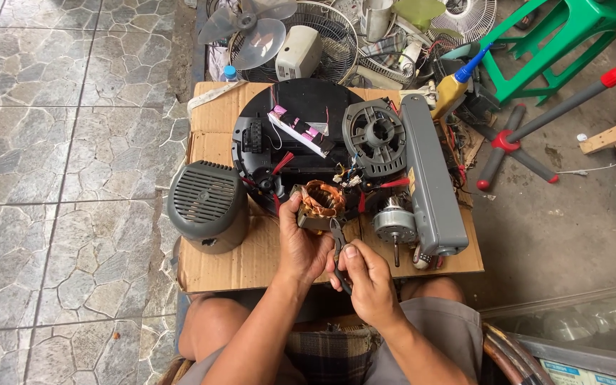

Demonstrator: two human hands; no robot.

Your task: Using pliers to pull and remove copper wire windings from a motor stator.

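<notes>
While the left hand (301, 246) grips a copper-wound stator (320, 205) steady above the cardboard sheet (251, 260), the right hand (368, 281) closes on pliers (339, 246); their tip meets its windings.

Both forearms come up from the bottom of the view and meet over the near edge of the cardboard. The left hand (302, 242) is cupped, palm turned inward, thumb up and fingers curled round what it holds. The right hand (366, 279) sits just beside it, lower, knuckles up, thumb laid flat on top, fingers closed in a grip. Bare knees show beneath.
</notes>
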